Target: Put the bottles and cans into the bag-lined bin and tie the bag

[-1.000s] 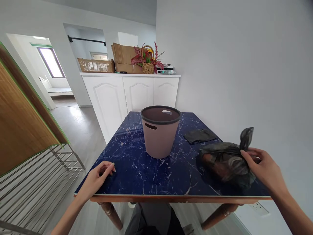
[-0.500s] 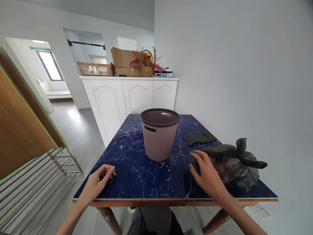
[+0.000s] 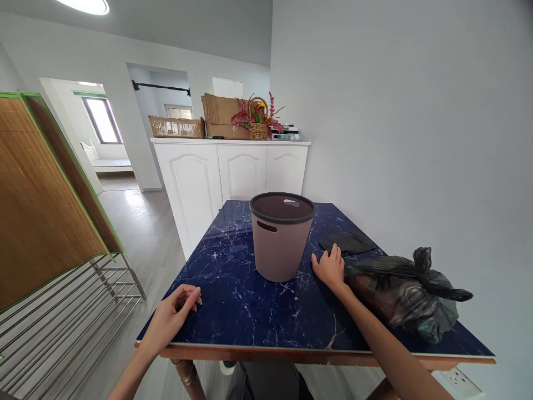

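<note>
My right hand [image 3: 331,268] reaches over the blue marble table [image 3: 233,300], fingers spread, nearing a folded black bag [image 3: 346,242] that lies flat to the right of the bin. It holds nothing. A tied, full black rubbish bag [image 3: 406,294] lies on the table's right side, beside my right forearm. An empty taupe waste bin [image 3: 281,236] with a dark rim stands upright mid-table. My left hand [image 3: 172,314] rests on the table's near left corner with its fingers loosely curled and nothing in them.
A white wall runs close along the table's right side. White cabinets [image 3: 233,172] stand behind, carrying cardboard boxes and a flower basket [image 3: 258,119]. A bamboo panel [image 3: 37,200] leans over a metal rack [image 3: 62,311] on the left. Open floor leads to a doorway.
My right hand let go of the tied rubbish bag, which now lies on the table, and moved left and forward toward the folded black bag. The left hand stayed put.
</note>
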{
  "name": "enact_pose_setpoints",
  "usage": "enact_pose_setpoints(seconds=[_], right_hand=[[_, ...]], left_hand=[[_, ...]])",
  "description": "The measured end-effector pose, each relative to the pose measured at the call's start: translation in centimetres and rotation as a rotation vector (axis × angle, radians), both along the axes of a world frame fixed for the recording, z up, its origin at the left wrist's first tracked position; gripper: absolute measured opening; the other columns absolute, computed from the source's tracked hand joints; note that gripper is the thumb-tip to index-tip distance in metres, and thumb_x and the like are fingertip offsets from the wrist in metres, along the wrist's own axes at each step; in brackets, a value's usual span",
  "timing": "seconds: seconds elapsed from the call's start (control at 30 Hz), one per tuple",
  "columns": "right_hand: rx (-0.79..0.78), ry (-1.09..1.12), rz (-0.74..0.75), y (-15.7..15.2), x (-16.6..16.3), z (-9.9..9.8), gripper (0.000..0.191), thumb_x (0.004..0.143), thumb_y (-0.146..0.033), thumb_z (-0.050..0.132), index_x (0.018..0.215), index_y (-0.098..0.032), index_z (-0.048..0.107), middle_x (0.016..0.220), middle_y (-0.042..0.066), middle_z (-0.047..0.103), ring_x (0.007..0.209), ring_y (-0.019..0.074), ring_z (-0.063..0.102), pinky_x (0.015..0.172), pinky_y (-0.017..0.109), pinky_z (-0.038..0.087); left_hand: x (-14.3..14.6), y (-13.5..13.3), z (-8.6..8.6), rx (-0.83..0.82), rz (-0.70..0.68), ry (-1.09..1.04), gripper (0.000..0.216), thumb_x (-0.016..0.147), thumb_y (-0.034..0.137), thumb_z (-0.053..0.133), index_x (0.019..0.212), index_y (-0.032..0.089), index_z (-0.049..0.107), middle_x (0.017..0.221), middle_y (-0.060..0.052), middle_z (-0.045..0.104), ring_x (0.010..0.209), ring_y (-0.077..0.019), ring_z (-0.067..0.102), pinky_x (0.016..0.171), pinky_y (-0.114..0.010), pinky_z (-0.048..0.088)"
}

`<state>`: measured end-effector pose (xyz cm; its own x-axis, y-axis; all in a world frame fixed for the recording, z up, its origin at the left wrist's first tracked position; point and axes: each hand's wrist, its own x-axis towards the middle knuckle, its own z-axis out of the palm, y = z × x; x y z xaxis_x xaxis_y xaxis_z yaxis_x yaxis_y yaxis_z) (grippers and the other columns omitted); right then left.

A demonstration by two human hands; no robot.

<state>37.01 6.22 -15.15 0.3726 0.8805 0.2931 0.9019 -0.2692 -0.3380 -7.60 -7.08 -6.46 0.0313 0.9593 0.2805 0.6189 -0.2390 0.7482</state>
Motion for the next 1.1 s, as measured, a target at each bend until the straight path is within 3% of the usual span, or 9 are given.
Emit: enact_pose_setpoints(seconds=[0.1,0.23,0.33,0.47,0.57,0.67,0.83,0.97,1.1], right_hand=[[-0.006,0.043,0.008,0.3,0.1,-0.1,0.07,0.102,-0.039,0.04,0.145,0.015,0.053,0.163,0.04,0.037,0.158,0.0454,0.03,0.127,0.056,0.021],[0.014,0.08,0.131,-1.4,-0.4,0.1,0.064,0.102,-0.035,0.039,0.15,0.006,0.052,0.16,0.033,0.047,0.155,0.0386,0.039,0.129,0.052,0.022],[0.036,0.116,0.24,-4.5,-0.8,-0.1,0.062,0.103,-0.038,0.041,0.151,0.0,0.053,0.16,0.029,0.049,0.155,0.0365,0.042,0.128,0.049,0.027],[0.038,0.21,0.374,-10.5,-1.4,0.2,0.063,0.105,-0.046,0.04,0.154,-0.011,0.055,0.163,0.019,0.051,0.151,0.0323,0.05,0.12,0.044,0.045],[0.016,0.523,0.545,-15.5,-2.0,2.8,0.056,0.105,-0.054,0.047,0.143,-0.019,0.068,0.153,0.013,0.063,0.141,0.0323,0.059,0.118,0.045,0.047],[-0.118,0.822,0.61,-19.6,-2.5,7.6,0.049,0.1,-0.065,0.057,0.119,-0.028,0.082,0.138,0.01,0.072,0.131,0.0353,0.064,0.111,0.046,0.05],[-0.263,1.106,0.626,-22.9,-2.9,14.8,0.047,0.089,-0.073,0.07,0.108,-0.032,0.084,0.131,0.007,0.073,0.125,0.0359,0.061,0.105,0.041,0.049],[-0.198,1.325,0.662,-22.8,-3.8,17.2,0.04,0.086,-0.065,0.078,0.089,-0.026,0.08,0.108,0.007,0.071,0.102,0.0274,0.06,0.092,0.036,0.049],[-0.127,1.494,0.696,-22.2,-5.2,18.0,0.041,0.081,-0.063,0.083,0.085,-0.023,0.077,0.099,0.007,0.069,0.096,0.0263,0.057,0.088,0.035,0.048]], left_hand=[[0.0,-0.2,0.0,0.006,0.001,-0.006,0.053,0.094,0.073,0.056,0.086,0.023,0.069,0.077,-0.002,0.075,0.07,-0.0207,0.069,0.075,-0.032,0.056],[-0.1,-0.3,-0.3,0.021,0.017,-0.006,0.053,0.095,0.074,0.054,0.086,0.024,0.068,0.076,-0.002,0.074,0.07,-0.0211,0.069,0.074,-0.032,0.055],[-0.2,-0.4,-0.5,0.03,0.018,-0.013,0.052,0.095,0.074,0.054,0.087,0.024,0.068,0.076,-0.002,0.074,0.07,-0.0211,0.069,0.074,-0.032,0.054],[-0.6,-0.5,-1.1,0.02,0.017,-0.007,0.05,0.097,0.071,0.053,0.09,0.024,0.067,0.079,-0.002,0.074,0.071,-0.021,0.068,0.074,-0.032,0.052],[-0.7,-0.4,-1.5,0.013,0.018,-0.012,0.047,0.098,0.069,0.055,0.091,0.024,0.067,0.08,-0.002,0.074,0.073,-0.0208,0.068,0.076,-0.032,0.051],[-0.3,-0.4,-1.5,-0.001,0.009,-0.025,0.047,0.097,0.069,0.056,0.091,0.023,0.068,0.08,-0.002,0.074,0.074,-0.0214,0.069,0.076,-0.032,0.052],[3.6,-1.2,0.7,0.0,-0.127,-0.061,0.042,0.101,0.062,0.055,0.095,0.024,0.07,0.093,-0.005,0.077,0.089,-0.0239,0.071,0.085,-0.034,0.054],[8.8,-2.7,4.1,0.024,-0.34,-0.135,0.034,0.104,0.054,0.055,0.118,0.027,0.071,0.131,-0.009,0.073,0.113,-0.0263,0.068,0.102,-0.038,0.053],[12.2,-3.5,6.5,-0.06,-0.531,-0.188,0.045,0.099,0.055,0.063,0.137,0.029,0.064,0.134,-0.011,0.071,0.125,-0.0288,0.064,0.109,-0.042,0.051]])
